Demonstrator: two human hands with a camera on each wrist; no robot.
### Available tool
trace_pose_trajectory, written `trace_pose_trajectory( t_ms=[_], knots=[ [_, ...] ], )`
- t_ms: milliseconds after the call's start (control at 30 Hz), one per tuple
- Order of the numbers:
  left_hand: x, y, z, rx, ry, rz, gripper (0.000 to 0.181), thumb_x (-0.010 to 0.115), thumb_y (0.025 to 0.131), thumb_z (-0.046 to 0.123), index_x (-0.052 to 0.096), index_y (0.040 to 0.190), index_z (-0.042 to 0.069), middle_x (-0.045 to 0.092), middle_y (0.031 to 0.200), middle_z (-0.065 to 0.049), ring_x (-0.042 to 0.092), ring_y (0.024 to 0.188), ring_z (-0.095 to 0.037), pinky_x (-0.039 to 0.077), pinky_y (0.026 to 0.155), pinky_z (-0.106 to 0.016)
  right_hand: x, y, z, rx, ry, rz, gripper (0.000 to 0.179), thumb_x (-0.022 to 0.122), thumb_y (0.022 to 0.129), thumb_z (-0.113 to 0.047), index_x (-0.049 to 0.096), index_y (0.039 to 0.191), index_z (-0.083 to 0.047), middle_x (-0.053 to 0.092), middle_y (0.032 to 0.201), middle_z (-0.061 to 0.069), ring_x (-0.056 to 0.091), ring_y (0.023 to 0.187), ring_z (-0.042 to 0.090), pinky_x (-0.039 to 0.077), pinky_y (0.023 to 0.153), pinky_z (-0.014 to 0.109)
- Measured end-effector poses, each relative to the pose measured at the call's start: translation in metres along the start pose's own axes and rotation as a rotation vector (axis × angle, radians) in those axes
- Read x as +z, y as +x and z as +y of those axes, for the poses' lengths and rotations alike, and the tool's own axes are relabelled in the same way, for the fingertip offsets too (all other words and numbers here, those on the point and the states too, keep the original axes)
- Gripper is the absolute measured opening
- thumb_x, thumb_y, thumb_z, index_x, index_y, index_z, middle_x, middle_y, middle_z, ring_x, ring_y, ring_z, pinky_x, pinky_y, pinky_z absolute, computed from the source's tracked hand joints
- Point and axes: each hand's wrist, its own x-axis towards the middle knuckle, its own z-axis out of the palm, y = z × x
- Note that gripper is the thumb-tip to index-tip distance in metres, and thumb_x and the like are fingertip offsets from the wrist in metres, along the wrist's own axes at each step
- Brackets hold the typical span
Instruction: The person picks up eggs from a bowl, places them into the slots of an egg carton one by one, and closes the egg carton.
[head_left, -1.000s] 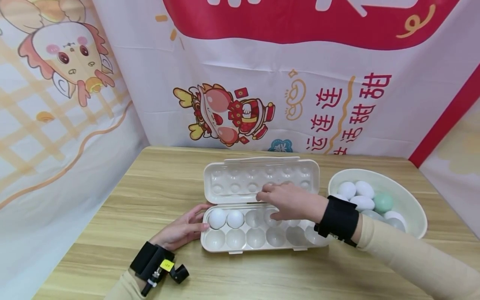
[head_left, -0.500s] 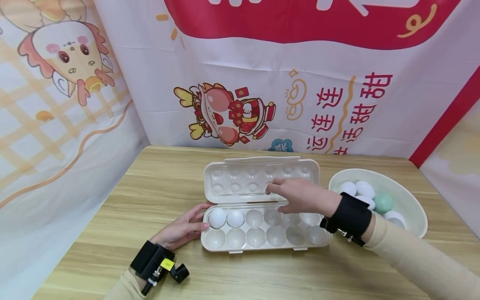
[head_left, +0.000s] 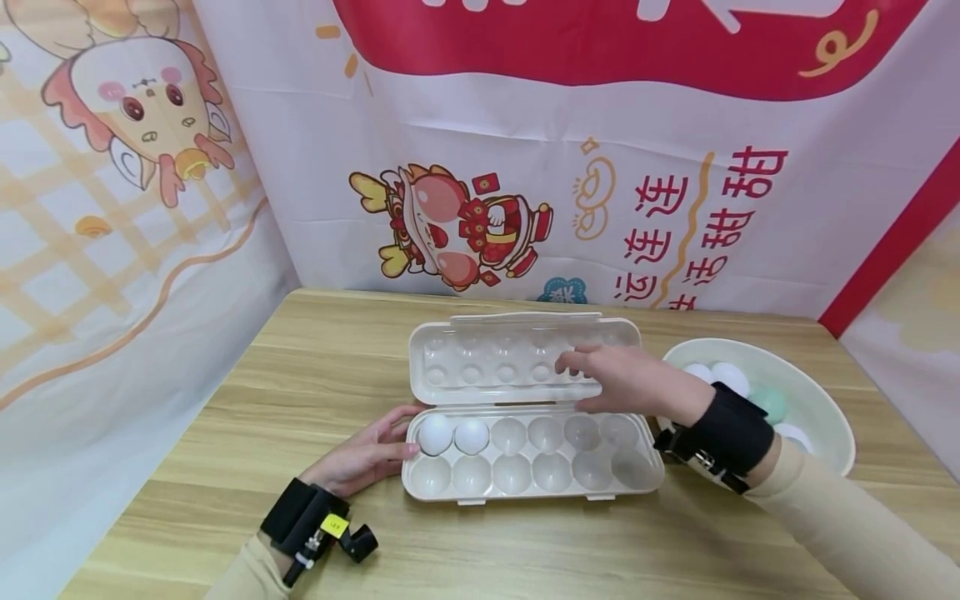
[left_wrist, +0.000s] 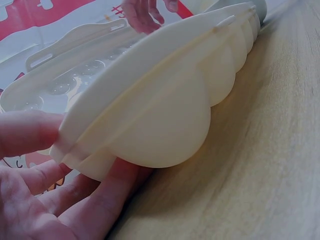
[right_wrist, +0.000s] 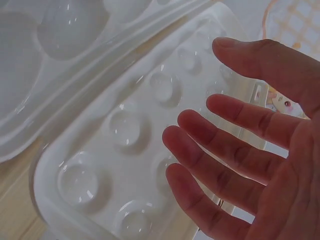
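Observation:
A cream plastic egg box (head_left: 528,494) lies open on the table, its lid (head_left: 487,393) folded back behind it. Two white eggs, one in the back left cup (head_left: 435,435) and one beside it (head_left: 471,436), sit in the tray; the other cups hold nothing. My left hand (head_left: 363,458) holds the tray's left end; the left wrist view shows its thumb (left_wrist: 30,131) at the rim and fingers underneath. Over the right part of the lid hovers my right hand (head_left: 637,382), fingers (right_wrist: 220,135) spread and loosely bent, holding nothing.
At the right stands a cream oval bowl (head_left: 842,433) with several white eggs (head_left: 729,377) and a green one (head_left: 771,403); the right wrist partly covers it. Behind the wooden table (head_left: 315,367) hangs a printed cloth (head_left: 480,117).
My right hand has moved right, from above the tray's middle cups to over the lid's right side, toward the bowl. The left hand stays at the tray's end.

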Motion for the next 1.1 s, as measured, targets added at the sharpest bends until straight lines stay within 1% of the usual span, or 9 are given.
trace_pose_trajectory(
  t_ms=[100,267,400,733,933,1100],
  knots=[
    [-0.001,0.0,0.0,0.002,0.001,-0.002,0.059,0.05,0.09,0.001,0.02,0.141,0.005,0.028,0.143,-0.019,0.046,0.116,-0.023,0.045,0.093,-0.038,-0.004,-0.002,0.006,0.007,0.03,-0.005,0.043,0.075,0.074,-0.022,0.058,0.111,-0.009,0.066,0.102,0.009,0.061,0.09,0.024,0.054,0.071,0.038],
    [-0.002,0.001,0.0,0.01,0.011,-0.014,0.057,0.05,0.091,0.001,0.021,0.14,0.006,0.03,0.141,-0.017,0.045,0.116,-0.022,0.045,0.093,-0.037,-0.012,-0.006,0.015,0.046,0.054,-0.01,0.043,0.075,0.074,-0.019,0.059,0.112,-0.008,0.066,0.101,0.011,0.06,0.09,0.025,0.054,0.071,0.038],
    [-0.003,0.001,-0.001,0.025,0.018,-0.026,0.057,0.049,0.091,0.001,0.021,0.14,0.005,0.031,0.14,-0.016,0.046,0.115,-0.022,0.045,0.092,-0.036,-0.018,-0.01,0.021,0.09,0.059,-0.007,0.045,0.076,0.073,-0.02,0.059,0.113,-0.009,0.066,0.101,0.011,0.061,0.089,0.025,0.055,0.07,0.037],
    [-0.003,0.0,-0.002,0.033,0.009,-0.019,0.056,0.049,0.091,0.0,0.02,0.139,0.002,0.032,0.139,-0.017,0.047,0.113,-0.022,0.046,0.091,-0.036,-0.028,-0.023,0.036,0.17,0.043,-0.015,0.045,0.076,0.073,-0.02,0.059,0.113,-0.008,0.067,0.099,0.011,0.06,0.089,0.027,0.055,0.071,0.039],
    [-0.004,0.001,-0.002,0.035,0.007,-0.02,0.056,0.049,0.091,-0.001,0.021,0.14,0.004,0.032,0.14,-0.016,0.046,0.115,-0.022,0.045,0.092,-0.037,-0.031,-0.032,0.051,0.174,0.029,0.001,0.042,0.074,0.074,-0.016,0.059,0.111,-0.003,0.067,0.093,0.013,0.06,0.086,0.026,0.054,0.068,0.04],
    [-0.004,0.001,-0.002,0.03,0.001,-0.019,0.056,0.048,0.091,-0.001,0.022,0.14,0.005,0.031,0.141,-0.015,0.046,0.116,-0.022,0.045,0.092,-0.037,-0.029,-0.04,0.062,0.207,0.034,0.026,0.041,0.075,0.073,-0.015,0.059,0.11,-0.004,0.066,0.092,0.011,0.06,0.085,0.025,0.054,0.067,0.039]
  ],
)
